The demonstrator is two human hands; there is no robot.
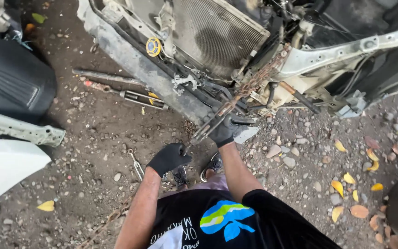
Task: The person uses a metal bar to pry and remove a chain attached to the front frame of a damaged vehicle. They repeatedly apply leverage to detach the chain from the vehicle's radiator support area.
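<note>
Your left hand (169,158), in a black glove, is curled shut around the low end of a long bar (236,99), with the forearm reaching up from the lower left; your right hand (225,130), gloved the same, is clenched on the bar a little higher, just beside the left, its forearm running straight down to your black shirt (236,221); both arms are bare below the sleeves, and both wrists bend toward the car.

The bar is rusty and rough, brown along most of its length and darker where you grip it; it slants from your hands up and to the right, its far end lying among the parts under the car front (217,41), near a pale metal beam (342,53); whether that end is wedged in or only resting there I cannot tell.

Above the bar sits a grey finned radiator (213,32) with a yellow cap (153,46) to its left; a wrench (136,163) lies on the dirt (93,133) near your left hand; your shoes (213,165) stand just below the hands, on gravel and dry leaves (374,175).
</note>
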